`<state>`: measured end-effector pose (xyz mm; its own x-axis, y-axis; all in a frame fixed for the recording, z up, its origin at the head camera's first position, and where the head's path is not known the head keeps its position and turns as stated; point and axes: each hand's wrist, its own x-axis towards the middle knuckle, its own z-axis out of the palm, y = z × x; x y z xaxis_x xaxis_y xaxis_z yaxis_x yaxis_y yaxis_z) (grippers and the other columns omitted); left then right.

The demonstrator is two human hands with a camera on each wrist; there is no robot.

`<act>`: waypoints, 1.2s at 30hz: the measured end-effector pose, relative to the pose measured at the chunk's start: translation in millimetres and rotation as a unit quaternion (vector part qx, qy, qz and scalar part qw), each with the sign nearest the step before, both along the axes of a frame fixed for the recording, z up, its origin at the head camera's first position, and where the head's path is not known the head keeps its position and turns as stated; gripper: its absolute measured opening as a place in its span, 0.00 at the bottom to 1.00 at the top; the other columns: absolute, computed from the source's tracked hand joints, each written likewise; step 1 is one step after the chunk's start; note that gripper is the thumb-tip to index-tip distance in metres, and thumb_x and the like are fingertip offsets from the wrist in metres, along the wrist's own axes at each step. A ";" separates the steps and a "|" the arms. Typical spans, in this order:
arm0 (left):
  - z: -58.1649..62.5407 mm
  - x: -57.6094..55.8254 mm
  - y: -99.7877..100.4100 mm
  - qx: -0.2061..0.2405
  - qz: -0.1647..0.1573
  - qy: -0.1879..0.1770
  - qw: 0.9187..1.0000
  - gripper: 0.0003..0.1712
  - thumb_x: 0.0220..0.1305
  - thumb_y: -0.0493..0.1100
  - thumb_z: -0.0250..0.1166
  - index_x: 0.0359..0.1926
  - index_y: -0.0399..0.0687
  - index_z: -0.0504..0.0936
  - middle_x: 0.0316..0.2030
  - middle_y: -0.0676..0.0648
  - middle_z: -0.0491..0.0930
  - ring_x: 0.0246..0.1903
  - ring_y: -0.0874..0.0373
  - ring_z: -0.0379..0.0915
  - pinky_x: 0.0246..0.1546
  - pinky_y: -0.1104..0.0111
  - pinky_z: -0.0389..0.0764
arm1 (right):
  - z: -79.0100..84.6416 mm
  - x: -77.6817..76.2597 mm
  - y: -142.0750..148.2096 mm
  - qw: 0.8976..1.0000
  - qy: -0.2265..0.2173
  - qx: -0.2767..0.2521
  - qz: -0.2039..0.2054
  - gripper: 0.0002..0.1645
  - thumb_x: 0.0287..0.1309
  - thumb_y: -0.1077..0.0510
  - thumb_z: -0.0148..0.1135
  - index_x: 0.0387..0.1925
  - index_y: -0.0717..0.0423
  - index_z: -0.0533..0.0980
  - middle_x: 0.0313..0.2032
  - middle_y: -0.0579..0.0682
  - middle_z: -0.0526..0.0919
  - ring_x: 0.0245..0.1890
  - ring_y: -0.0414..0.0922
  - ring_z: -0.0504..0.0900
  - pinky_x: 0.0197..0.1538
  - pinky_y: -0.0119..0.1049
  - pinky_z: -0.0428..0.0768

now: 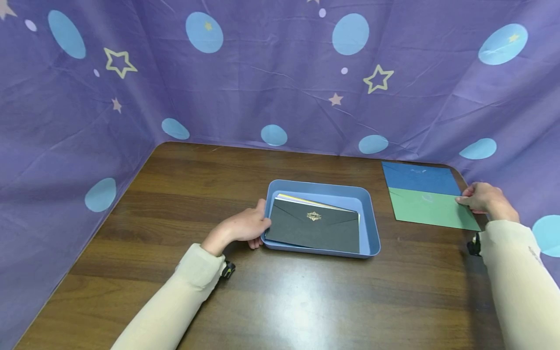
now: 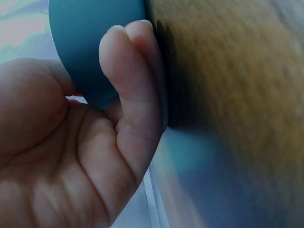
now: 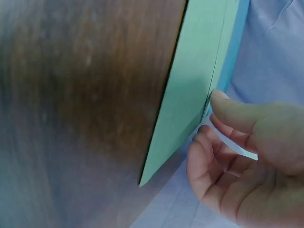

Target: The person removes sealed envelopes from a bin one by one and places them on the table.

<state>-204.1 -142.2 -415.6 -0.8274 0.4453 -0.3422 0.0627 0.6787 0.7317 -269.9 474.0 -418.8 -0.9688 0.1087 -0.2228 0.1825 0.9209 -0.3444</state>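
A blue tray (image 1: 371, 228) sits mid-table with a stack of envelopes inside, a black envelope (image 1: 312, 228) with a gold emblem on top. My left hand (image 1: 245, 224) grips the tray's left side, thumb over the rim and fingers along the outer wall (image 2: 78, 52). At the table's right, a green envelope (image 1: 426, 209) lies overlapping the lower part of a blue envelope (image 1: 420, 177). My right hand (image 1: 487, 200) pinches the green envelope's right edge, thumb on top and the other fingers curled below, as the right wrist view shows.
The brown wooden table (image 1: 197, 184) is bordered by a purple curtain (image 1: 271, 87) with stars and blue spots at the back and sides. White, yellow and lilac envelope edges (image 1: 297, 198) show behind the black one. The envelopes on the right lie close to the table's right edge.
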 end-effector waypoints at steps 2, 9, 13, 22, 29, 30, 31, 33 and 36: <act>-0.5 0.1 -0.1 0.000 0.000 0.000 1.000 0.14 0.69 0.39 0.46 0.50 0.36 0.56 0.18 0.40 0.78 0.14 0.50 0.76 0.17 0.60 0.80 | 3.4 2.0 -5.1 0.999 0.022 0.022 0.015 0.23 0.63 0.47 0.58 0.38 0.65 0.69 0.34 0.62 0.74 0.37 0.62 0.71 0.33 0.48 0.74; 0.1 0.1 -0.5 -0.002 0.002 0.003 1.000 0.15 0.69 0.39 0.46 0.51 0.35 0.56 0.18 0.40 0.78 0.14 0.50 0.76 0.17 0.60 0.80 | 26.1 5.1 -39.8 0.995 0.090 0.015 0.035 0.28 0.67 0.39 0.48 0.44 0.63 0.68 0.41 0.67 0.74 0.45 0.68 0.66 0.41 0.61 0.68; 0.6 0.2 -1.1 -0.002 0.001 0.002 1.000 0.15 0.69 0.38 0.46 0.51 0.35 0.56 0.18 0.40 0.78 0.14 0.50 0.76 0.17 0.60 0.80 | 45.1 8.2 -75.4 0.992 0.111 -0.010 0.061 0.31 0.65 0.35 0.48 0.48 0.59 0.69 0.45 0.65 0.74 0.46 0.64 0.69 0.42 0.58 0.69; -0.1 0.3 -1.0 0.004 -0.003 -0.002 1.000 0.13 0.70 0.38 0.46 0.50 0.35 0.56 0.18 0.40 0.78 0.14 0.50 0.76 0.17 0.60 0.80 | 71.7 24.7 -161.6 0.976 0.142 -0.052 0.159 0.19 0.65 0.40 0.55 0.46 0.48 0.75 0.41 0.50 0.81 0.42 0.50 0.79 0.40 0.47 0.73; -1.0 0.1 -0.3 0.004 0.001 0.001 1.000 0.10 0.69 0.38 0.46 0.46 0.38 0.56 0.18 0.40 0.78 0.14 0.50 0.76 0.17 0.61 0.80 | 72.8 31.1 -204.1 0.960 0.158 -0.087 0.214 0.13 0.63 0.46 0.61 0.45 0.47 0.76 0.38 0.46 0.81 0.40 0.44 0.79 0.44 0.45 0.73; -1.0 0.1 -0.2 0.004 0.002 0.002 1.000 0.10 0.69 0.38 0.46 0.45 0.38 0.56 0.18 0.40 0.78 0.13 0.50 0.76 0.16 0.61 0.80 | 72.0 31.8 -208.8 0.958 0.162 -0.090 0.221 0.12 0.62 0.47 0.61 0.44 0.47 0.76 0.38 0.45 0.82 0.40 0.43 0.79 0.44 0.45 0.74; -1.2 0.0 0.0 0.004 0.003 0.003 1.000 0.10 0.69 0.38 0.47 0.45 0.39 0.56 0.18 0.40 0.78 0.13 0.50 0.76 0.16 0.61 0.80 | 71.1 32.8 -213.0 0.956 0.163 -0.093 0.226 0.12 0.62 0.48 0.62 0.44 0.47 0.76 0.37 0.45 0.82 0.40 0.43 0.79 0.44 0.45 0.74; -1.3 0.1 0.3 0.003 0.004 0.004 1.000 0.10 0.69 0.38 0.47 0.45 0.39 0.56 0.17 0.40 0.78 0.13 0.51 0.76 0.16 0.61 0.80 | 69.0 34.8 -220.2 0.953 0.161 -0.098 0.236 0.12 0.62 0.48 0.62 0.45 0.46 0.76 0.37 0.44 0.82 0.39 0.41 0.78 0.43 0.45 0.74; -1.5 0.0 0.7 0.003 0.004 0.005 1.000 0.09 0.69 0.38 0.47 0.45 0.39 0.56 0.17 0.40 0.78 0.13 0.51 0.76 0.16 0.61 0.80 | 64.4 36.7 -227.8 0.951 0.155 -0.100 0.250 0.13 0.61 0.50 0.63 0.46 0.48 0.76 0.36 0.43 0.81 0.38 0.40 0.78 0.42 0.44 0.75</act>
<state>-204.2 -141.5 -417.1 -0.8341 0.4410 -0.3313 0.0644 0.6743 0.7356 -233.2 246.1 -354.4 -0.9108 -0.3971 0.1131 -0.3991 0.7766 -0.4874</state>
